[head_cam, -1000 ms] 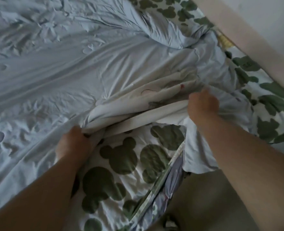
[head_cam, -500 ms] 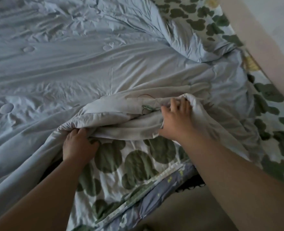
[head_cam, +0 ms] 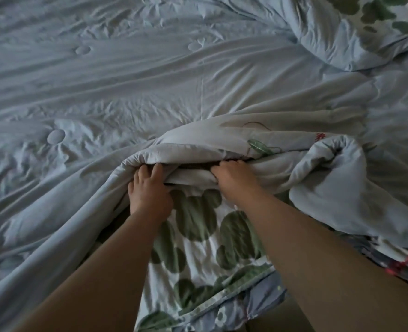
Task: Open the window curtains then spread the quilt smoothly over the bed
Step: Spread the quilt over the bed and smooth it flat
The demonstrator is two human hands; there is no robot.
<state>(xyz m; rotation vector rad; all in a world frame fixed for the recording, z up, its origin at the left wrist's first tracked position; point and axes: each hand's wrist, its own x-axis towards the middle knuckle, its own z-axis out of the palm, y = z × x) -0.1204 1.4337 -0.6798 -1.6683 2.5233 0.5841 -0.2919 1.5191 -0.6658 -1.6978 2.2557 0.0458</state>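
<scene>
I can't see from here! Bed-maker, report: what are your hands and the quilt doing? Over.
Left hand and right hand both gripping quilt edge. Quilt bunched, wrinkled, folded at near side. Green-patterned sheet uncovered below. Nothing blocking.

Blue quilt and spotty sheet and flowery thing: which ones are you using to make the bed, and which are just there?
Part of the job:
- blue quilt, bunched at its near edge
- left hand, gripping that edge
- right hand, gripping it too

Just there:
- green-spotted sheet, uncovered under the folded-back edge
- flowery blue cloth at the bed's edge
</scene>
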